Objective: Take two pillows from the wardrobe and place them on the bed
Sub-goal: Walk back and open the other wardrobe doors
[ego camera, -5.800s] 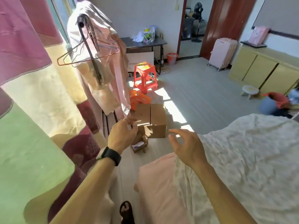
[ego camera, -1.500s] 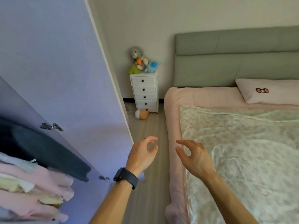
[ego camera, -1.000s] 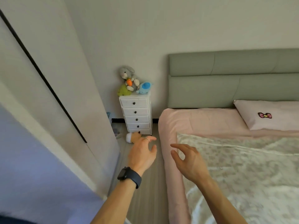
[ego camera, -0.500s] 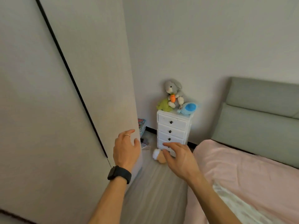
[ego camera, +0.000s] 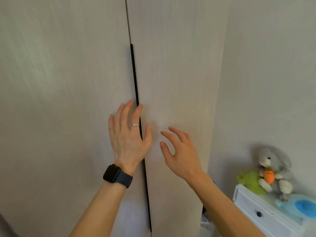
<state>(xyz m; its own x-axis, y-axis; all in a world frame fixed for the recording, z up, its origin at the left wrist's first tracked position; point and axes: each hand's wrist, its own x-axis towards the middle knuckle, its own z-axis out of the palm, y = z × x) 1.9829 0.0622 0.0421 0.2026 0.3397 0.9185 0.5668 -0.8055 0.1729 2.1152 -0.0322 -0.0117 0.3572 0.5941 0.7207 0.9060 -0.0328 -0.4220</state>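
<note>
Both hands, left hand [ego camera: 129, 139] and right hand [ego camera: 181, 151], hovered spread and empty at the closed wardrobe [ego camera: 171, 65] seam; opening a door seemed next

Bare forearms; black smartwatch [ego camera: 117, 175] on left wrist, thin silver ring [ego camera: 135, 125].

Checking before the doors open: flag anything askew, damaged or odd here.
Nothing stands out. The wardrobe doors are shut and look unmarked, both hands are empty, and the soft toys sit on the drawers.

You had soft, even, dim light; the wardrobe door [ego camera: 59, 82] at left was motion-blurred, and its lines bent near the edges.
</note>
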